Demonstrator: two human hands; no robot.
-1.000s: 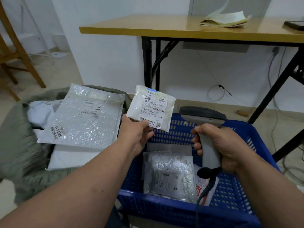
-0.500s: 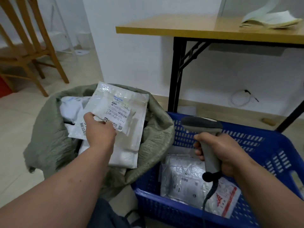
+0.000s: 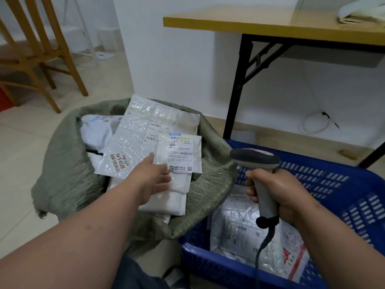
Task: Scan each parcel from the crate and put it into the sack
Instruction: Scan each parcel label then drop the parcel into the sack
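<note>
Sack: the grey-green sack sat at centre left of the frame, its mouth wide open, its right rim slumped against the blue crate's left wall.
Room to move: bare floor tiles lay at left of the sack; a wooden chair stood well apart at upper left; a black table leg rose just behind the crate.
Small parcel: a white padded parcel with a printed barcode label lay flat on top of a larger bubble mailer inside the sack's mouth.
Left hand: the left hand was spread with relaxed fingers just below the small parcel, gripping nothing; whether the fingertips touched it was hard to tell.
Right hand: the right hand gripped the grey scanner by its handle, above the crate.
Crate contents: a silvery bubble parcel lay in the crate, partly over a white parcel with red print.
</note>
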